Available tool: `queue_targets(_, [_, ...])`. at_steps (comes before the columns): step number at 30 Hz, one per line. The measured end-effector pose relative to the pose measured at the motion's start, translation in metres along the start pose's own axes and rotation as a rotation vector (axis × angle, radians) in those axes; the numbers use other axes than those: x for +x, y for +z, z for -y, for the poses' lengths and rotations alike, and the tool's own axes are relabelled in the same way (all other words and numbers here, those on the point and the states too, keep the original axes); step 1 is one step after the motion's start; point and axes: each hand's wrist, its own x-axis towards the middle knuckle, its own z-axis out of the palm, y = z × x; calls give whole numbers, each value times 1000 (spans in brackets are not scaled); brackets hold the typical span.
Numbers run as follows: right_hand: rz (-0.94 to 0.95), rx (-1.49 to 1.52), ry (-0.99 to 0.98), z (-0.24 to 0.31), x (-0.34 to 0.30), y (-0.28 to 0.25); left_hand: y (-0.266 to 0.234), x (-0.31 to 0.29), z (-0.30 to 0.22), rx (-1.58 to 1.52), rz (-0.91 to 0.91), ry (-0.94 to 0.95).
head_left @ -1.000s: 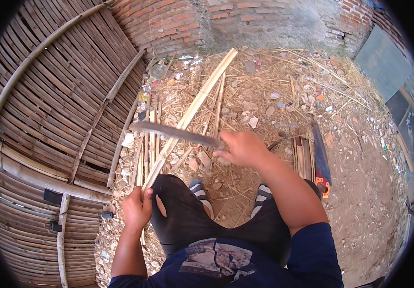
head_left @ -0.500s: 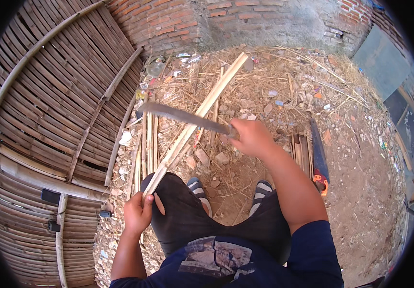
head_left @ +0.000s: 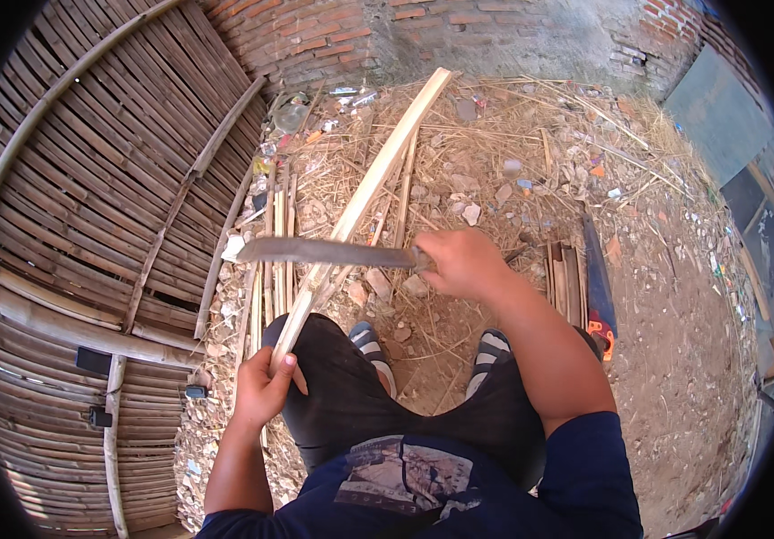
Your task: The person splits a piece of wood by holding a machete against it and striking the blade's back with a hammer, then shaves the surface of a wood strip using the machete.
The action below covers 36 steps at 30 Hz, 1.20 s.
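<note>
My left hand (head_left: 263,388) is closed round the near end of a long pale split bamboo strip (head_left: 378,175), beside my left knee. The strip slants away from me, up and to the right, toward the brick wall. In my right hand (head_left: 459,262) is the handle of a machete (head_left: 333,251), gripped in closed fingers. Its long, dark blade points left and lies across the strip, a little beyond my knee. Whether the edge touches the bamboo or hovers over it, I cannot tell.
A handsaw (head_left: 599,278) with an orange handle lies at the right, next to a bundle of short bamboo pieces (head_left: 566,283). More strips (head_left: 281,242) lie at the left, near a slatted bamboo wall (head_left: 90,180). Straw, stones and litter cover the ground before the brick wall (head_left: 333,40).
The machete has come down and nearer to me along the strip, its blade now almost level. The strip's far end has shifted slightly up and left.
</note>
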Motion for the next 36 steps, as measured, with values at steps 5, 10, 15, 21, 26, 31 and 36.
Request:
queue_targets(5, [-6,-112,-193,9,4,15,8,1,4,129,-161,114])
queue_targets(10, [8,-47,-75,0,7,9,4,18,4,262,-254,141])
queue_targets(15, [-67,-42,-47,24,5,11,19,21,-17,124,-286,88])
queue_targets(21, [-18,-57,-12,15,9,5,26,18,-6,218,-114,111])
queue_targets(26, [-140,84,333,-27,7,-2,27,15,-6,197,-124,38])
queue_targets(31, [19,-42,-38,25,7,10,33,16,-18,246,-92,114])
queue_targets(36, [136,25,2,3,7,2,32,17,-18,324,-155,170])
